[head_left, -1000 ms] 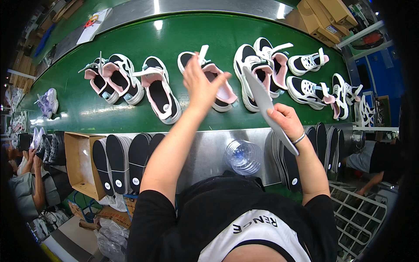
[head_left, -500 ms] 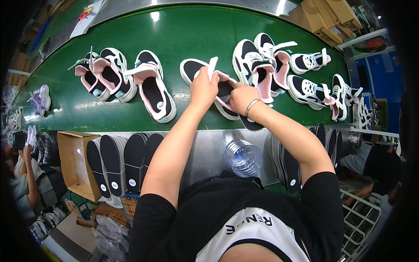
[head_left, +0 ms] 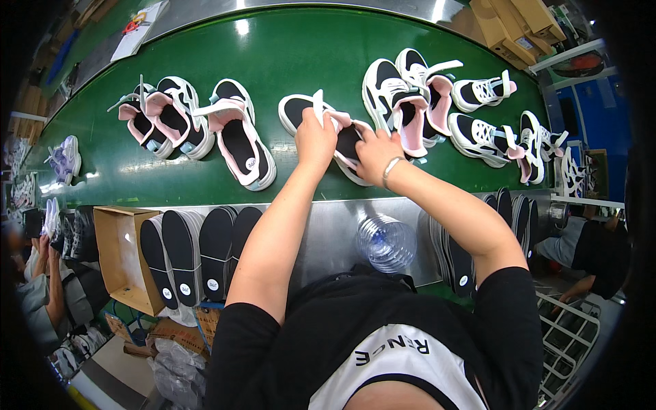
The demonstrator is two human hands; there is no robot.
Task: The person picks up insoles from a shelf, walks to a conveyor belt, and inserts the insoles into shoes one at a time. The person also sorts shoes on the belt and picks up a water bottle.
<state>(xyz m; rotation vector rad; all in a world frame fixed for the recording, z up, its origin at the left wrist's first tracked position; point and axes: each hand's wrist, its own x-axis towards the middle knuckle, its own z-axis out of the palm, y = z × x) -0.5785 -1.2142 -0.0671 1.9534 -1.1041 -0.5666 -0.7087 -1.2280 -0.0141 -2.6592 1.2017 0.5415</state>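
A black-and-white sneaker (head_left: 295, 109) with a pink lining lies on the green table, its toe pointing away to the left. My left hand (head_left: 316, 141) is closed on its raised white tongue, holding the shoe's mouth apart. At the heel end my right hand (head_left: 378, 156) grips the collar, fingers bent over its edge and partly inside. A dark insole (head_left: 348, 142) shows in the opening between my hands. To the left stands a like sneaker (head_left: 239, 140) with a black insole bearing a round white sticker. Right beside my hand is another sneaker (head_left: 386, 89).
Several more sneakers (head_left: 478, 140) stand at the right, and a pair (head_left: 174, 113) at the left. Bundled black insoles (head_left: 179, 256) line the near ledge beside an open cardboard box (head_left: 123, 256). A clear plastic bottle (head_left: 387, 242) lies before me. Other people work at both sides.
The black insole end that stuck out below my right hand no longer shows outside the shoe. My right hand's fingers have spread onto the collar. The shoe has shifted slightly left.
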